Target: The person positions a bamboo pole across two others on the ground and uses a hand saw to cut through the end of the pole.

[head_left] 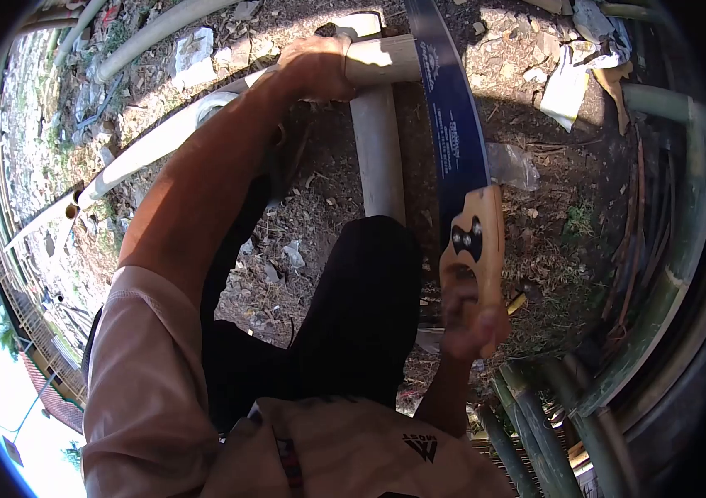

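Note:
My right hand (471,326) is closed around the pale wooden handle of a handsaw (455,124). Its long blade is dark blue with white lettering, and it points away from me. The blade lies across the right end of a pale bamboo pole (382,61), overlapping that end in this view. My left hand (317,66) is wrapped around the same pole, left of the blade, pressing down on it. Beneath it, a second bamboo pole (378,153) runs back toward my knee. Slight blur softens the fingers on the handle.
Green bamboo poles (535,427) lie at the lower right, and a curved one (668,299) runs up the right side. A long pale pole (141,158) stretches out on the left. Paper scraps (566,91) and a clear plastic piece (511,166) litter the dirt.

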Demonstrator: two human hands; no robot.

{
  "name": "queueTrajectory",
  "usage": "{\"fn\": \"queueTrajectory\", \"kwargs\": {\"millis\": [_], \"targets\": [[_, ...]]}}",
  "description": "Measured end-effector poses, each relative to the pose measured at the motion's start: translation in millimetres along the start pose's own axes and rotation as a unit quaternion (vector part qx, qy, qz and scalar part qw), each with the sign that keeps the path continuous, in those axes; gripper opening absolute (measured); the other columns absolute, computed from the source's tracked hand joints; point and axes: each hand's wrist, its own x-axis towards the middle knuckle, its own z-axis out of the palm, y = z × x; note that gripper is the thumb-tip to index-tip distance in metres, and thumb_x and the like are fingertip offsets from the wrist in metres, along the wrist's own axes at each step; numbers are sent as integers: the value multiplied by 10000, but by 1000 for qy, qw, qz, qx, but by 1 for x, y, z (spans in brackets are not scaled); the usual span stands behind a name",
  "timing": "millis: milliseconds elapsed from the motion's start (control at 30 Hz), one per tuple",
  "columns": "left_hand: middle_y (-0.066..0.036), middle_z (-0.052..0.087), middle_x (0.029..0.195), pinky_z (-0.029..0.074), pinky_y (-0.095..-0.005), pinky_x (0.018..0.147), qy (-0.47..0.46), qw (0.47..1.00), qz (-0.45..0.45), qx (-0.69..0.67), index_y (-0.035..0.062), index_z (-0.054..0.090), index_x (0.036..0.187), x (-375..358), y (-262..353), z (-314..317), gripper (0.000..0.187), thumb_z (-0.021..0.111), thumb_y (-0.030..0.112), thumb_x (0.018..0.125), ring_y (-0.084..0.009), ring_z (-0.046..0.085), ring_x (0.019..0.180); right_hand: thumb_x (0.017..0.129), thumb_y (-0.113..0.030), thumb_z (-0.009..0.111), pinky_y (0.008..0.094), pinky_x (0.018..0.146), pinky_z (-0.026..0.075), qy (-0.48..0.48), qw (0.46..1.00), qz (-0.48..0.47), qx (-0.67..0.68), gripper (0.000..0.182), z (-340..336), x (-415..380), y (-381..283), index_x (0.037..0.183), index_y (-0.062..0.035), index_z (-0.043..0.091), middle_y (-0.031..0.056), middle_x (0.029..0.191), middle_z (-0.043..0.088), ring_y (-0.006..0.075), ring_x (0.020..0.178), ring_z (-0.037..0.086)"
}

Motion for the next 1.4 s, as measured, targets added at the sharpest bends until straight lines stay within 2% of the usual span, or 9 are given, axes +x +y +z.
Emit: {"fn": "queueTrajectory", "kwargs": {"millis": [333, 433, 533, 667, 833, 1067, 1167, 1300, 1400], "targets": [[-139, 757, 1058, 585, -439, 871, 6, 999, -51, 18, 135, 588, 1278, 0, 6, 8, 671, 806, 368, 687, -301, 742, 1004, 984, -531, 464, 250, 489, 370, 12, 999, 1, -42, 630, 53, 74, -25, 829, 55, 637, 75, 576, 545, 129, 532, 533], [-265, 722, 1110, 547, -497, 924, -18, 995, 11, -97, -5, 689, 1220, 9, -17, 46, 686, 702, 544, 809, -422, 689, 1066, 959, -522, 454, 312, 563, 447, -17, 998, 64, -20, 598, 5, 16, -4, 866, 52, 592, 123, 666, 553, 200, 575, 534], [-221, 742, 1033, 588, -465, 837, 225, 964, 111, 86, 45, 700, 1213, 7, -15, 42, 577, 755, 383, 748, -383, 722, 973, 929, -587, 441, 328, 590, 463, -1, 1000, 30, 9, 672, -33, -29, 2, 856, 64, 590, 130, 670, 552, 218, 567, 522], [-172, 769, 961, 606, -410, 803, 24, 993, -98, -63, 78, 713, 1141, -4, 20, 6, 514, 754, 352, 708, -297, 756, 941, 969, -506, 465, 316, 553, 475, -2, 1000, 24, 13, 610, 34, 54, -18, 797, 68, 580, 109, 598, 538, 190, 544, 515], [-142, 777, 997, 572, -408, 849, -113, 992, -46, -33, 83, 782, 1076, -1, 4, 18, 454, 656, 391, 767, -278, 753, 925, 971, -506, 458, 289, 519, 423, -9, 999, 49, 16, 624, 9, 22, -8, 789, 77, 583, 113, 615, 552, 179, 570, 549], [-85, 768, 849, 606, -366, 731, 16, 998, -63, 0, 92, 742, 1107, -6, 11, 6, 457, 684, 424, 798, -203, 767, 817, 988, -469, 434, 295, 529, 415, -17, 999, 32, 31, 584, 42, 64, -19, 764, 50, 581, 99, 636, 567, 161, 584, 543], [-124, 773, 946, 607, -381, 748, -210, 972, -88, -50, 83, 692, 1233, 22, -13, 34, 510, 670, 390, 826, -205, 765, 846, 1000, -502, 410, 311, 505, 390, -17, 999, 25, -29, 592, 60, 87, -21, 774, 23, 563, 80, 623, 534, 178, 554, 515], [-89, 777, 872, 600, -376, 775, 101, 994, -14, 24, 138, 767, 1109, 3, -4, 29, 480, 712, 451, 750, -243, 763, 863, 981, -574, 393, 346, 509, 401, -28, 999, 4, 17, 636, -15, -19, -4, 778, 13, 530, 95, 613, 483, 212, 545, 481], [-164, 761, 947, 609, -436, 740, -51, 997, -43, 29, 95, 739, 1151, 8, 2, 22, 479, 753, 363, 755, -340, 743, 871, 976, -506, 414, 313, 510, 414, -22, 991, 37, 123, 621, -13, -4, 7, 789, 58, 591, 132, 601, 540, 206, 534, 526]]}}
